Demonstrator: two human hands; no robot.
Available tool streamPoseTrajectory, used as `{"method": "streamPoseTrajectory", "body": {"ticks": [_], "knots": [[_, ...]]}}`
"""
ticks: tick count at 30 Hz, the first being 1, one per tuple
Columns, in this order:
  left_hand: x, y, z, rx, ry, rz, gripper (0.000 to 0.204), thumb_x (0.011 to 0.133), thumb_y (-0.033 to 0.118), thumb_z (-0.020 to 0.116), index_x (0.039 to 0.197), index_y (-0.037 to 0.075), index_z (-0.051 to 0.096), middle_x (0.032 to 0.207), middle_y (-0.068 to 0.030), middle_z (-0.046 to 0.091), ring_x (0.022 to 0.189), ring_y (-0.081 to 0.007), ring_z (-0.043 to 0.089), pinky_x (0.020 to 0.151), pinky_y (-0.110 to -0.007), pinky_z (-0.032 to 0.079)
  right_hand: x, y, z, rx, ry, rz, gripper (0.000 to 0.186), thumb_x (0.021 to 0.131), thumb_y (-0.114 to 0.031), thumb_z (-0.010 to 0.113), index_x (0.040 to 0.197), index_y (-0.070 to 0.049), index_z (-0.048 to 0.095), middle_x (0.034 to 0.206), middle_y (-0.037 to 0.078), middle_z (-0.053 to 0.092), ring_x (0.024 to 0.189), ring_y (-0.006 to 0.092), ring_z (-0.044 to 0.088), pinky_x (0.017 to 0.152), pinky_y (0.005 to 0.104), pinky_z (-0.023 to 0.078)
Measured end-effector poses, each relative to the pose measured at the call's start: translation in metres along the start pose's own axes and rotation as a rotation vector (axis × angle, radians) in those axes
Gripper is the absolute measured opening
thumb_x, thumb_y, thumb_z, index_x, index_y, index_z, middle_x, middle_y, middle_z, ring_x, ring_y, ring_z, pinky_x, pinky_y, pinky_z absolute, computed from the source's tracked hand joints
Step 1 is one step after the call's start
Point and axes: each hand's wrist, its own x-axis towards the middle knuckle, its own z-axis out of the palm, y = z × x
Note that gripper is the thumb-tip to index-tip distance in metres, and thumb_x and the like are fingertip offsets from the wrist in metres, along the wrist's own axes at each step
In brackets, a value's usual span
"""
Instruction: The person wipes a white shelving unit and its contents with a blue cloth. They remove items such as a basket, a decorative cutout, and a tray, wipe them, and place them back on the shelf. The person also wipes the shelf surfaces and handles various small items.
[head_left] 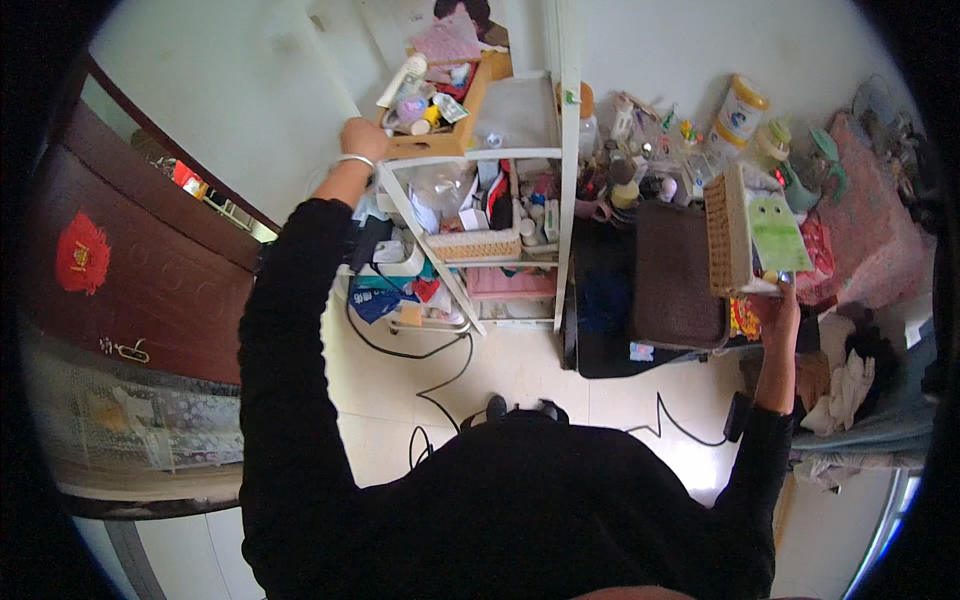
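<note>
My left hand (365, 141) is closed on the near left corner of a wooden tray (415, 146) full of small items, on the top of a white shelf rack (560, 285). My right hand (776, 306) grips a wicker basket (724, 235) from below, raised over the cluttered black table at the right. A green package with a face design (777, 230) sits in that basket. Lower in the rack are another woven basket (475, 243) with mixed items and a pink bin (510, 283).
The black table (600, 350) holds a brown mat (675, 280), bottles and a canister (738, 112). A dark red door (150, 260) stands left. Black cables (440, 400) lie across the floor (590, 410) around my feet. Piled clothing (840, 390) is at the right.
</note>
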Motion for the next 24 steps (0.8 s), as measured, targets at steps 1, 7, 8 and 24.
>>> {"method": "streamPoseTrajectory", "body": {"ticks": [1,7,8,24], "knots": [[-0.004,-0.007,-0.005,0.018,0.027,0.075,0.027,0.079,0.022,0.053,0.080,0.000,0.068,0.080,-0.0189,0.066,0.075,-0.0346,0.064,0.068,-0.042,0.051,0.001,-0.003,-0.004,-0.020,0.035,0.019,0.035,0.092,-0.028,0.047,0.112,0.000,0.054,0.097,0.014,0.064,0.086,0.0232,0.065,0.071,0.0345,0.057],[-0.032,-0.029,-0.037,-0.489,-0.083,0.046,0.027,0.088,0.023,0.054,0.096,-0.001,0.065,0.073,-0.0112,0.065,0.065,-0.0178,0.060,0.063,-0.034,0.048,-0.002,-0.041,-0.034,0.055,0.037,-0.107,0.038,0.093,-0.034,0.048,0.108,0.001,0.055,0.097,0.013,0.065,0.084,0.0236,0.065,0.074,0.0360,0.055],[-0.035,-0.031,-0.046,-0.462,-0.220,-0.055,0.026,0.091,0.016,0.052,0.106,-0.004,0.061,0.081,-0.0074,0.065,0.072,-0.0115,0.056,0.067,-0.028,0.047,-0.005,-0.053,-0.041,0.003,0.030,-0.108,0.039,0.093,-0.034,0.048,0.108,0.002,0.055,0.094,0.014,0.065,0.080,0.0235,0.067,0.070,0.0344,0.056],[-0.131,0.128,-0.061,-1.061,-0.384,0.198,0.023,0.088,0.004,0.049,0.107,-0.005,0.060,0.087,-0.0079,0.066,0.075,-0.0108,0.058,0.067,-0.024,0.045,-0.077,-0.066,-0.124,-0.083,0.343,-0.034,0.043,0.088,-0.031,0.047,0.104,0.008,0.055,0.077,0.019,0.065,0.064,0.0246,0.067,0.054,0.0286,0.056]]}}
